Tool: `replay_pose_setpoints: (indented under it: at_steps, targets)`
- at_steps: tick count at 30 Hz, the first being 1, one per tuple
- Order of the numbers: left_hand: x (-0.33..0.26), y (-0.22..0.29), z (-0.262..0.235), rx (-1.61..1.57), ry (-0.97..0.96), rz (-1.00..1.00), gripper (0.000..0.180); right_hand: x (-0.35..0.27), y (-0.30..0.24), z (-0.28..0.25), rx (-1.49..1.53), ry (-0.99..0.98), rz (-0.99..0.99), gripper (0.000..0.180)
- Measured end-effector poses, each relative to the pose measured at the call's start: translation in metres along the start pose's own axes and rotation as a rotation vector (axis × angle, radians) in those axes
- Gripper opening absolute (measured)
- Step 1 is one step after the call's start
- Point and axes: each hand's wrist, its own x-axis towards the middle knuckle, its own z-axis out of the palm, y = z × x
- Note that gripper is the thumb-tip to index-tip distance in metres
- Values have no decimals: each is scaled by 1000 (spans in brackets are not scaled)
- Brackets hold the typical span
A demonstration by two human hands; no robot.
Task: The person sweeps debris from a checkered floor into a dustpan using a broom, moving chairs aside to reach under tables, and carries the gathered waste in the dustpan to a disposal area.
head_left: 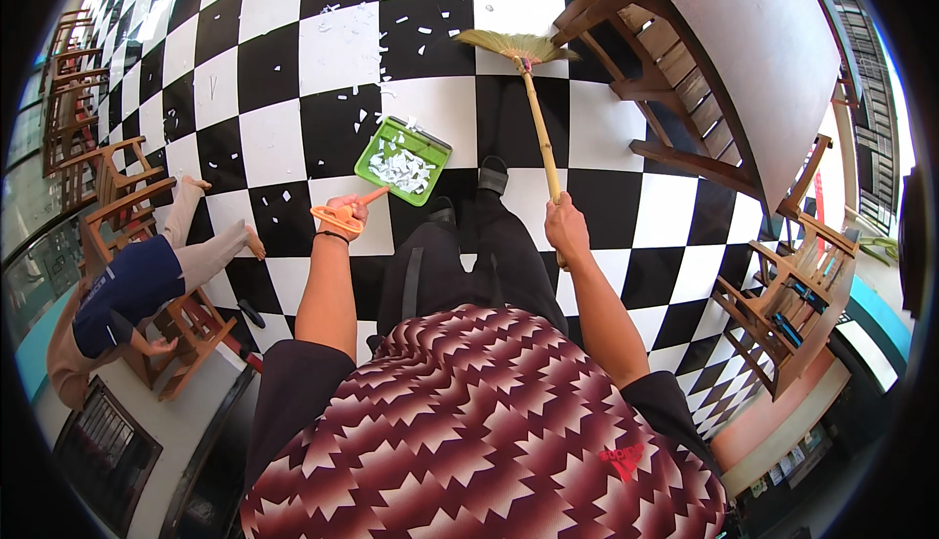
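Observation:
My left hand (344, 214) is closed round the orange handle of a green dustpan (440, 160). The pan rests low over the checkered floor, its open side away from me, with a heap of white paper scraps (399, 169) in it. Closed round the bamboo stick of a soft straw broom (540, 128) is my right hand (567, 226). The broom's fanned bristles lie on the floor beyond the dustpan, to its right. More loose paper bits (342, 25) are scattered on the tiles beyond and to the left of the pan.
At the right stands a wooden table (753, 40) with a bench under it, and a wooden chair (797, 290) nearer me. A seated person (127, 290) is at the left, legs stretched onto the floor, with more wooden chairs (122, 182) beyond. A dark slipper (251, 313) lies near the person.

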Motion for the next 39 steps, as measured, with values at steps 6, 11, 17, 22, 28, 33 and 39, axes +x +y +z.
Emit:
replay_pose_setpoints:
  at_steps: [6, 11, 17, 22, 28, 33, 39]
  targets:
    - [5, 5, 20, 72, -31, -80, 20, -33, 23, 34, -43, -234, -17, 30]
    - [16, 3, 21, 118, -56, -156, 27, -86, -3, -2, 229, -540, 213, 31]
    - [15, 13, 7, 119, -101, -204, 36, -133, -40, -52, 477, -600, 423, 34]
    - [-10, 5, -21, 41, -32, -84, 18, -133, -62, -82, 509, -503, 464, 40]
    - [-44, 14, -89, 90, -221, -144, 23, -95, -96, -48, 557, -287, 376, 28]
    - [-48, 29, -146, 136, -219, -147, 24, -63, -107, 1, 562, -183, 364, 29]
    - [-26, 41, -194, 89, -98, -97, 22, -56, -120, 66, 639, -255, 446, 27]
